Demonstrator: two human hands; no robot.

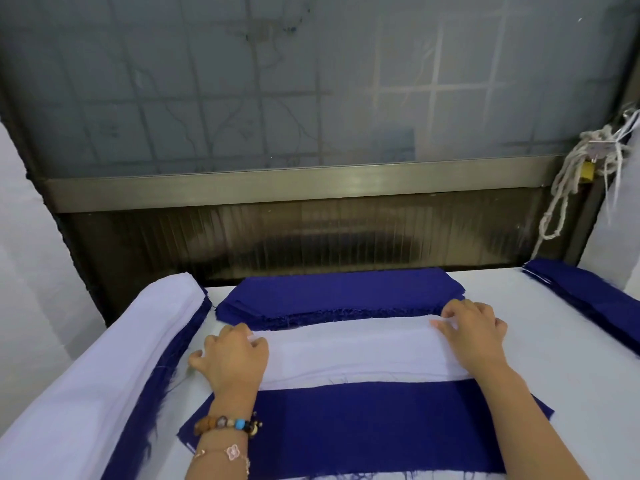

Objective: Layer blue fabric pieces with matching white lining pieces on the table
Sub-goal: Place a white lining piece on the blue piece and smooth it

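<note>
A white lining piece (pixel 356 355) lies across the far half of a blue fabric piece (pixel 374 427) in front of me. My left hand (pixel 232 358) pinches the lining's left end with curled fingers. My right hand (pixel 474 334) pinches its far right corner. Behind the lining sits a stack of blue fabric pieces (pixel 339 292) with frayed edges.
A long pile of white lining over blue fabric (pixel 86 368) runs along the table's left side. Another blue stack (pixel 588 289) lies at the far right. The white table (pixel 554 358) ends at a dark window frame (pixel 298 188); a rope (pixel 568 188) hangs at the right.
</note>
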